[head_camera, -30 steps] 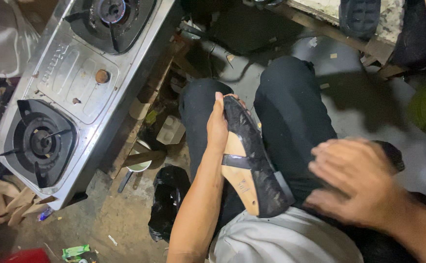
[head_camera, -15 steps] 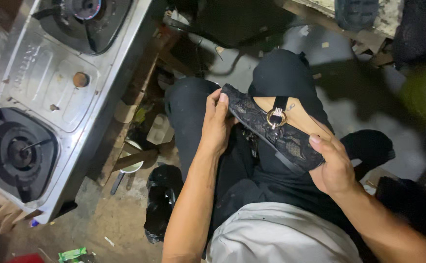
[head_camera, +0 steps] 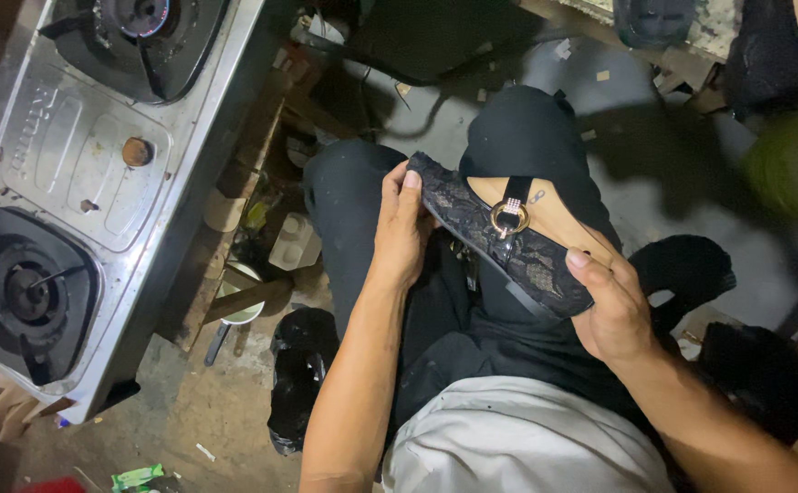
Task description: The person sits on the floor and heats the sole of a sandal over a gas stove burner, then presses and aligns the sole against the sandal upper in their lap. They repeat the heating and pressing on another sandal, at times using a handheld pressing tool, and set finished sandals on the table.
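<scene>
I hold a black lace shoe (head_camera: 495, 233) with a tan insole, a black strap and a gold ring buckle over my lap. My left hand (head_camera: 401, 228) grips its toe end, thumb on the lace. My right hand (head_camera: 610, 306) cups the heel end from below, thumb on the rim. The shoe lies sideways, its lace side turned toward me. My knees in black trousers (head_camera: 526, 137) are beneath it, and a light shirt (head_camera: 517, 447) shows at the bottom.
A two-burner steel gas stove (head_camera: 79, 183) stands at the left on a wooden frame (head_camera: 234, 228). A black bag (head_camera: 300, 374) lies on the dirt floor beside my left leg. Dark objects sit at the right (head_camera: 755, 374) and along the top edge.
My right hand came up from my thigh and took the heel end. The shoe has turned from sole-up to lace side up, lying across my lap.
</scene>
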